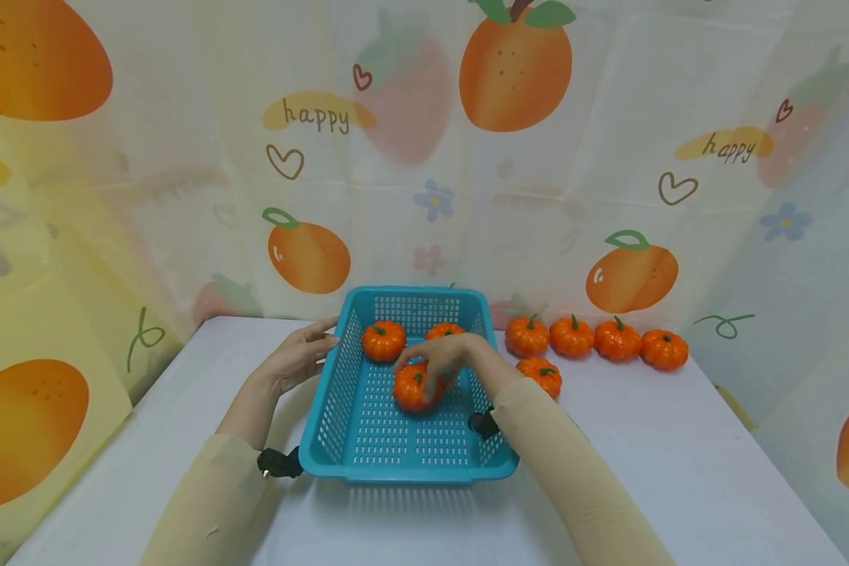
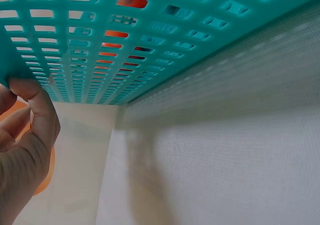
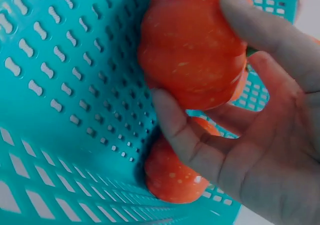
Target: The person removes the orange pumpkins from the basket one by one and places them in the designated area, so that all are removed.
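Note:
My right hand [image 1: 447,358] reaches into a blue plastic basket [image 1: 410,474]. Its thumb and fingers grip a small orange pumpkin [image 3: 192,50], at the middle of the basket in the head view. Two more pumpkins lie towards the basket's far end: one at the left [image 1: 384,341], the other [image 1: 444,330] partly hidden behind my right hand. At the basket's left side, my left hand [image 1: 299,358] touches the rim from outside with its fingertips. In the left wrist view, the thumb [image 2: 37,100] bends up against the perforated wall.
Right of the basket, several pumpkins [image 1: 571,337] stand in a row at the back of the white table [image 1: 686,448]. Another pumpkin [image 1: 540,377] sits in front of them, partly behind my right forearm. A fruit-printed curtain [image 1: 424,196] hangs behind the table.

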`<state>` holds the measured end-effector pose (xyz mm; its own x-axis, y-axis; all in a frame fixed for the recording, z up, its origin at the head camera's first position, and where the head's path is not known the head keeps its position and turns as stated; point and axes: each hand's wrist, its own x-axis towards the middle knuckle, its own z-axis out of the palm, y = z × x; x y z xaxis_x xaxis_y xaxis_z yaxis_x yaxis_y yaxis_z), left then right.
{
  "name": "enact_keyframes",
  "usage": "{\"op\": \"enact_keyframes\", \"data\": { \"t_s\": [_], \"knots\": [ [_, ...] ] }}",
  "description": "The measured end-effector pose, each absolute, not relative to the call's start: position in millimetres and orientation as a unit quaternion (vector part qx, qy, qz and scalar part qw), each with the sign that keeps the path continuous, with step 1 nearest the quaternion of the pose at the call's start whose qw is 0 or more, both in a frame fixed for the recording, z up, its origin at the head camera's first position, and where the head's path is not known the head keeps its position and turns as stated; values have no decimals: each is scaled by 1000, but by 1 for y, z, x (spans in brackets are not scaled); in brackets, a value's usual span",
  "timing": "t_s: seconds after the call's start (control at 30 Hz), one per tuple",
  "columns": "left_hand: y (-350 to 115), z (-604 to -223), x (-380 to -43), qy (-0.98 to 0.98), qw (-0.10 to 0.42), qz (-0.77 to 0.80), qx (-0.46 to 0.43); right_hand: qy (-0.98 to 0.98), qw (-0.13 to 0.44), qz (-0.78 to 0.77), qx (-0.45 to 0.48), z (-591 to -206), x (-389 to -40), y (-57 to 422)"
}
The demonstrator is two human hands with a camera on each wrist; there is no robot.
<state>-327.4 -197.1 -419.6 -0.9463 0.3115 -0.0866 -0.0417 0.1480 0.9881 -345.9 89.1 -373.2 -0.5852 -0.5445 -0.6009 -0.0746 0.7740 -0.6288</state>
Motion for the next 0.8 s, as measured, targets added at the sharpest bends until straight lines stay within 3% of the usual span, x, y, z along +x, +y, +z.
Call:
{"op": "enact_keyframes", "data": {
  "t_s": [0.4, 0.8],
  "knots": [
    [-199, -421, -327, 743, 146, 646, 98, 807, 419, -360, -210, -372, -350, 94],
    [-197, -417, -328, 742, 144, 647, 104, 815, 355, -404, -213, -363, -351, 96]
  ]
}}
